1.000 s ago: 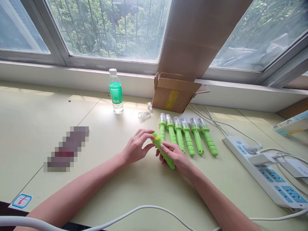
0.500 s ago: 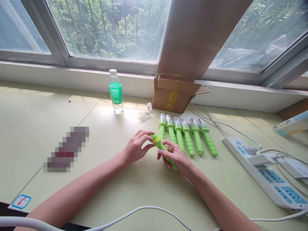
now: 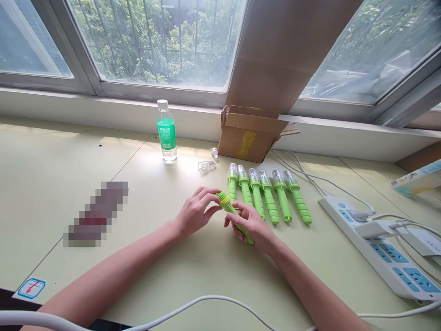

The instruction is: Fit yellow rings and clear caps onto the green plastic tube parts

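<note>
A green flashlight body [image 3: 230, 208] is tilted between my two hands, its ribbed, threaded end with a yellow ring up and to the left. My left hand [image 3: 197, 208] pinches that threaded end with fingers and thumb. Lower down, my right hand [image 3: 251, 224] wraps round the green grip, whose tail shows below the fingers. Just beyond lie several similar green flashlights [image 3: 270, 202] in a row, each with a clear cap. A loose clear cap [image 3: 206, 166] and a small white-and-clear part [image 3: 215, 153] lie behind my left hand.
A water bottle [image 3: 166, 133] with a green label stands near the window sill. Beside it is an open cardboard box [image 3: 250, 135]. At right lies a power strip [image 3: 379, 250] with plugs and cables. A white cable [image 3: 206, 298] crosses the front; a pixelated object [image 3: 98, 214] lies left.
Almost nothing differs. Both hands keep their hold on the green flashlight body, and its tail end has shifted very slightly within my right hand.
</note>
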`<action>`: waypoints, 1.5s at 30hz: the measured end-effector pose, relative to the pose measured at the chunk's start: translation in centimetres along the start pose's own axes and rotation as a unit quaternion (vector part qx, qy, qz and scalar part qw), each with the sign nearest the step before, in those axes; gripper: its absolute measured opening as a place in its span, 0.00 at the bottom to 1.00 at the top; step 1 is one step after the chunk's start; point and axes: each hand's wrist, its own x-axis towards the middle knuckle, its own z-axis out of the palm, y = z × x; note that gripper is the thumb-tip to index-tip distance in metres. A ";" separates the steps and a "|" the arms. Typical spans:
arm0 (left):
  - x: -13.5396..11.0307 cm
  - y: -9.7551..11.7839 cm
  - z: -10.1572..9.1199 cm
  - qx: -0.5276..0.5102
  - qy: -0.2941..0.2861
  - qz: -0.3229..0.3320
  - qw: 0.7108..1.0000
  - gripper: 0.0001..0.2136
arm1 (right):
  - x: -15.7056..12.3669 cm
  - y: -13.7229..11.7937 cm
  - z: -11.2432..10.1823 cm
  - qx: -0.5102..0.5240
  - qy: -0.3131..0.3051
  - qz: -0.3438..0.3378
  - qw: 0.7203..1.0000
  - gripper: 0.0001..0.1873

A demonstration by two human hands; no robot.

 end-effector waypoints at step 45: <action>0.0 0.0 -0.1 -0.014 -0.007 -0.009 1.000 0.06 | -0.1 -0.3 0.1 0.018 -0.007 0.000 1.000 0.17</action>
